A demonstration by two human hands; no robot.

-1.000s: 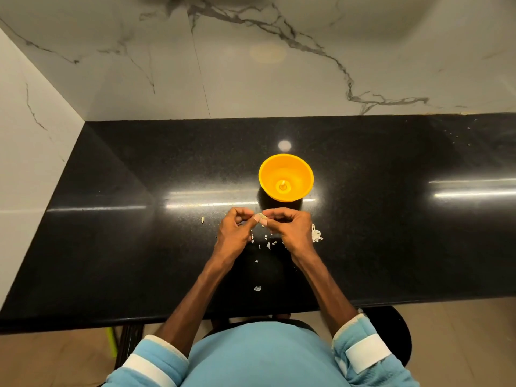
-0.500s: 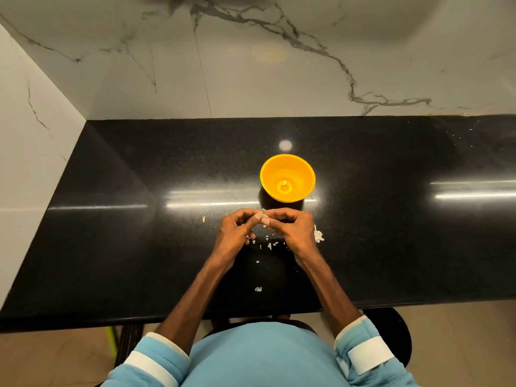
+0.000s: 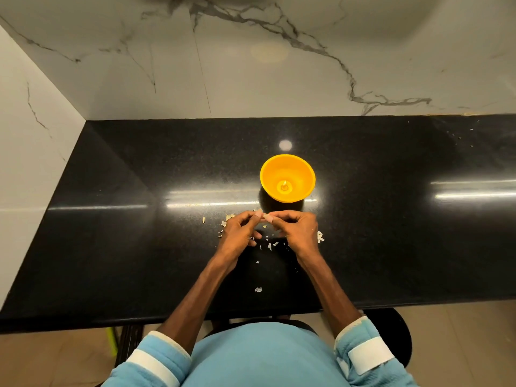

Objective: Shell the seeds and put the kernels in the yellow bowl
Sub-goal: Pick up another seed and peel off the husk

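The yellow bowl (image 3: 287, 170) stands upright on the black counter, with a small pale kernel at its bottom. Just in front of it my left hand (image 3: 240, 234) and my right hand (image 3: 300, 231) meet fingertip to fingertip above the counter. Together they pinch a small pale seed (image 3: 264, 217), mostly hidden by the fingers. Pale shell bits (image 3: 269, 245) lie scattered on the counter under and around both hands, and a small pile of seeds (image 3: 320, 236) shows just right of my right hand.
The black counter (image 3: 139, 247) runs wall to wall, with marble walls behind and at the left. A lone shell scrap (image 3: 258, 289) lies near the front edge. A few crumbs (image 3: 458, 135) sit at the far right back.
Both hands stay joined in front of the bowl; the fingers have shifted slightly on the seed. The bowl has not moved.
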